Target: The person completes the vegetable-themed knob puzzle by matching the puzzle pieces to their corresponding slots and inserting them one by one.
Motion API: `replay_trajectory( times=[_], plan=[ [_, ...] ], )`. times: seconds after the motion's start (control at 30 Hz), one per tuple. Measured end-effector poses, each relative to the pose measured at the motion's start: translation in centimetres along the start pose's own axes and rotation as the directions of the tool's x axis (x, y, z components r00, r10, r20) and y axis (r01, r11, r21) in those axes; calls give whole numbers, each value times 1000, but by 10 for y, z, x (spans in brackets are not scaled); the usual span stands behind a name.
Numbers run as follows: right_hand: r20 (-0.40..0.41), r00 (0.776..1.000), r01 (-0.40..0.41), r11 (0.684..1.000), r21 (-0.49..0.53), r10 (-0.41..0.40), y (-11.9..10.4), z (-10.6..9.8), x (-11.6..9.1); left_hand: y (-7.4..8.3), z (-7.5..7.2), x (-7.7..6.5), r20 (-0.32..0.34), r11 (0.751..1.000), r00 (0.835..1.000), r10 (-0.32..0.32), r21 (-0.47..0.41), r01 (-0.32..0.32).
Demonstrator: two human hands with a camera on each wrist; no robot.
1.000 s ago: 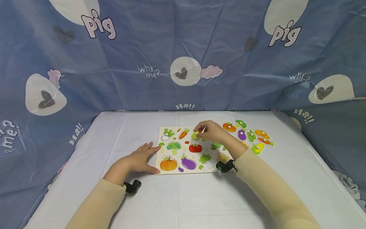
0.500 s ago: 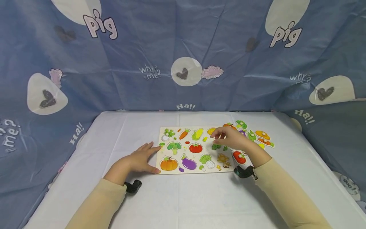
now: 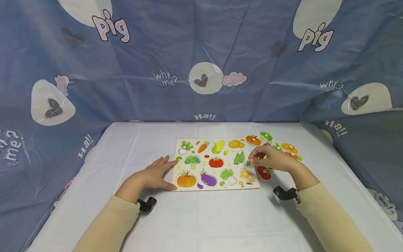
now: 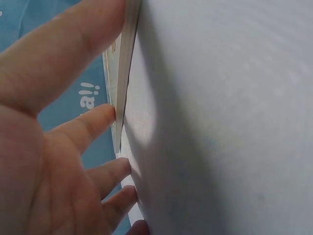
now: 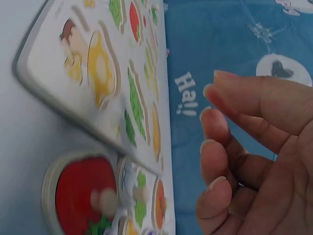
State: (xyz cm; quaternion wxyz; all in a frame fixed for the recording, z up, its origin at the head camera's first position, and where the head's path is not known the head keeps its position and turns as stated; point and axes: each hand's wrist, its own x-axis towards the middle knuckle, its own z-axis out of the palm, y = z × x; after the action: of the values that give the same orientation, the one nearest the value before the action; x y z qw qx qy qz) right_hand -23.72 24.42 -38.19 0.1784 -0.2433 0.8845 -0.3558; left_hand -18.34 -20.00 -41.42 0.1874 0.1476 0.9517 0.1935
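Note:
A wooden vegetable puzzle board [image 3: 232, 160], printed with recessed pictures, lies flat on the table. My left hand [image 3: 154, 175] spreads its fingers at the board's left edge; thumb and index fingertip touch that edge, as the left wrist view shows at the board's side [image 4: 128, 54]. Over the right edge hovers my right hand [image 3: 275, 159], fingers loosely bent, holding nothing. Its thumb and fingertips [image 5: 215, 122] stand apart from the board in the right wrist view. Just below it lies a tomato piece [image 3: 263, 173] with a round knob, beside the board.
Several knobbed puzzle pieces cluster right of the board, among them a pumpkin piece [image 3: 253, 140], a broccoli piece [image 3: 266, 136] and a potato piece [image 3: 290, 148]. My right hand partly hides others. A white cloth [image 3: 201, 220] covers the table; a blue printed curtain [image 3: 176, 101] hangs behind.
My right hand has moved from above the corn picture rightward across the board to its right edge, uncovering the corn, potato and asparagus pictures. My left hand has stayed at the left edge.

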Motion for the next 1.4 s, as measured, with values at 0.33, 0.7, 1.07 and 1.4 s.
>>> replay_trajectory(
  times=[0.33, 0.7, 1.07, 1.4],
  plan=[
    [0, 999, -46, 999, 27, 46, 21, -6, -15, 0, 0, 1, -2, 1000, 1000, 6, 1, -6],
    [3, 996, -92, 995, 24, 92, 37, -7, -25, -3, 2, 3, -9, 1000, 1000, 1, 6, -1],
    [30, 992, -125, 992, 29, 124, 45, 0, -24, -1, 2, -1, -3, 1000, 1000, 8, -3, -8],
    [20, 987, -161, 987, 8, 161, 49, 10, -21, 2, 1, -3, -11, 1000, 1000, 1, -2, -1]
  ],
)
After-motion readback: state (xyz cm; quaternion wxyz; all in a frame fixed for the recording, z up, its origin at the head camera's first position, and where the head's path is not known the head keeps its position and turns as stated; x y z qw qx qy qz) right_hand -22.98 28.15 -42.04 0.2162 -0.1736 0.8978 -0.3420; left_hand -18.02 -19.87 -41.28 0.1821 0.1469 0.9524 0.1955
